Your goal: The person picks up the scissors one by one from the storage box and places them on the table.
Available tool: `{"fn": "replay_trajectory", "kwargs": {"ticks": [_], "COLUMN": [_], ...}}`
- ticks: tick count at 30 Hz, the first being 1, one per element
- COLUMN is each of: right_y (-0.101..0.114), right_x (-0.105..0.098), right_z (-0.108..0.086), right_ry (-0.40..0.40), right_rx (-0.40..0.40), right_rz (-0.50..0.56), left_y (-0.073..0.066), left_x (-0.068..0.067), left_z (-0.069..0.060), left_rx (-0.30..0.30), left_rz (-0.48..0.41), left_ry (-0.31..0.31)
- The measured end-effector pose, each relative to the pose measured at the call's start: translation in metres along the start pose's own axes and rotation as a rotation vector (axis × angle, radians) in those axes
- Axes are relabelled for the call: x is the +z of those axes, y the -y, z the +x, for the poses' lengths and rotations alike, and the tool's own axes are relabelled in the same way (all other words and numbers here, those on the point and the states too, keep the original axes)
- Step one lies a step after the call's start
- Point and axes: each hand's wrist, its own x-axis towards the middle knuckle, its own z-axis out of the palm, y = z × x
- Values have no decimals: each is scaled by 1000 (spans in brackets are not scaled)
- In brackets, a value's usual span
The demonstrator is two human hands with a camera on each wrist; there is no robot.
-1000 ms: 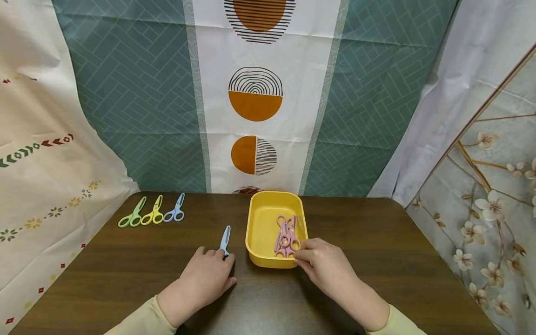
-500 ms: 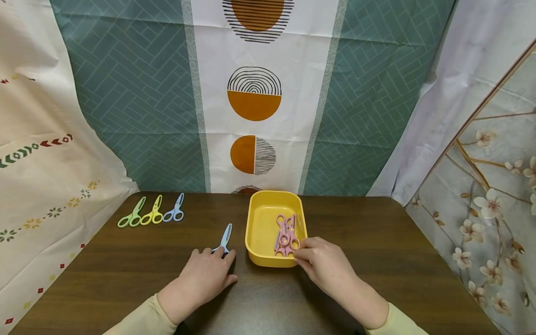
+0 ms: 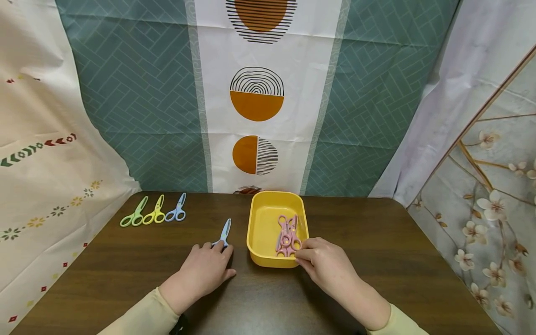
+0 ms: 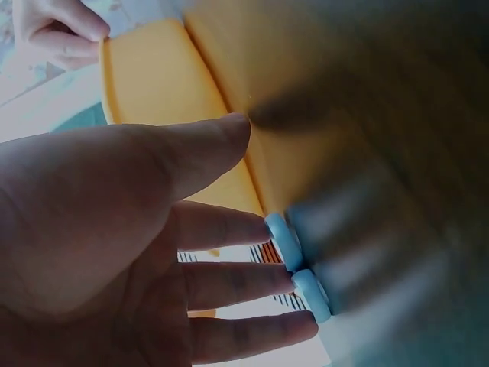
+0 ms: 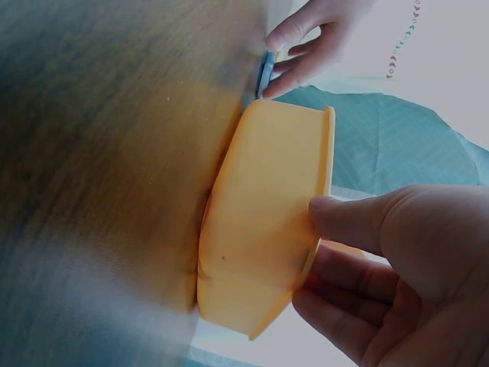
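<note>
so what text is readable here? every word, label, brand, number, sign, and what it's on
No readable text in any view.
Yellow tray: no lettering visible.
Front blue scissors, rear blue scissors, yellow scissors, green scissors, pink scissors: any markings too small to read.
Back cloth, left cloth, right cloth: printed patterns, no words.
</note>
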Motion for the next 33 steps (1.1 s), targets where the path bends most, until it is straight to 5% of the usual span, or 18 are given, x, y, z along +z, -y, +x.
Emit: {"fn": "replay_trajectory", "kwargs": {"ticks": [8, 17, 33], "right_y": [0, -1, 0], "right_x": [-2, -1, -2], "right_z": [0, -2, 1], "right_ry": [8, 25, 23], "right_rx": [8, 21, 16], "right_rz": [11, 17, 17], "left_y": [10, 23, 58], "left_x": [0, 3, 10], "left_z": [8, 27, 52], "left_rx": [-4, -83, -161], "left_rz": [-40, -31, -39], "left_ry": [19, 110, 156]}}
